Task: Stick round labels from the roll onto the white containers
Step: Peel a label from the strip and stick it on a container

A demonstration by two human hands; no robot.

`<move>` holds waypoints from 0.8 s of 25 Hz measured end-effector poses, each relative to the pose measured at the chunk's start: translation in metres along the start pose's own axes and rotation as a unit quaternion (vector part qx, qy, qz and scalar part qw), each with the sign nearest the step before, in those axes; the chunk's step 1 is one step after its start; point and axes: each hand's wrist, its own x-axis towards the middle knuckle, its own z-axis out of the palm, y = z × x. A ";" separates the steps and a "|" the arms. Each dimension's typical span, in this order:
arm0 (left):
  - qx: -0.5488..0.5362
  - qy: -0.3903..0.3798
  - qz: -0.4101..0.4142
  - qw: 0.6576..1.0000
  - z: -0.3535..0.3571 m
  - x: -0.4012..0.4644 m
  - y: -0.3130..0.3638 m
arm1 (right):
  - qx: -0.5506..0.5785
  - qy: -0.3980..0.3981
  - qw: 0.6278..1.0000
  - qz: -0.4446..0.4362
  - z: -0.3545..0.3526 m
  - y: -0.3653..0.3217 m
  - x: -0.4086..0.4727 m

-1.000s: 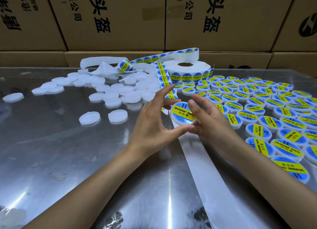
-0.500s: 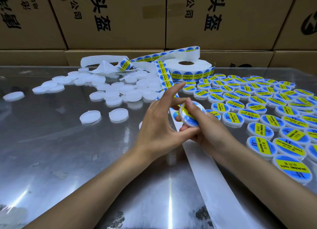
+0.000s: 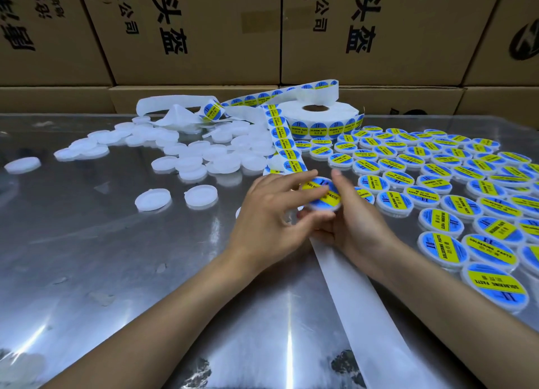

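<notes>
— Two hands on one container, was that how it stood?

— Yes. I held the labelled container [image 3: 323,196] up off the table [image 3: 96,251], tilted, near the middle of the view. My left hand [image 3: 274,213] came in from seven o'clock, forearm stretched across the shiny surface, its fingers laid over the near-left edge of the container and its thumb curled under the bottom rim. My right hand [image 3: 354,213] came from five o'clock; its fingers curled round the container's right side from below, and one fingertip stood up at the twelve o'clock edge of the lid. Both hands gripped it closely.

— And the label?

— It was on the lid, blue with a yellow band, partly covered by my left fingers. My hands were blurred, so I could not tell whether a finger was pressing it flat.

— Where was the rest?

— The label roll [image 3: 319,116] lay at twelve o'clock, its strip of labels [image 3: 284,146] running down toward my hands. Bare white containers [image 3: 189,161] lay scattered from ten to eleven o'clock. Finished containers [image 3: 437,196] stood in rows from one to four o'clock. An empty backing strip [image 3: 347,295] ran from under my hands toward five o'clock. Cardboard boxes [image 3: 204,33] were stacked behind the table.
</notes>
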 end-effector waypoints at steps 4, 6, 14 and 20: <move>-0.018 0.006 -0.019 1.000 -0.002 0.002 -0.014 | -0.099 0.000 0.995 -0.028 -0.008 -0.004 0.002; -0.006 -0.016 -0.035 0.999 -0.004 0.001 -0.018 | -0.170 0.034 0.984 -0.043 -0.012 -0.006 0.005; 0.108 -0.218 -0.027 0.970 -0.002 -0.007 -0.021 | -0.314 0.187 0.923 -0.120 -0.043 -0.013 0.022; 0.122 -0.256 -0.089 0.955 -0.007 -0.004 -0.024 | -0.461 0.197 0.856 -0.129 -0.056 -0.010 0.028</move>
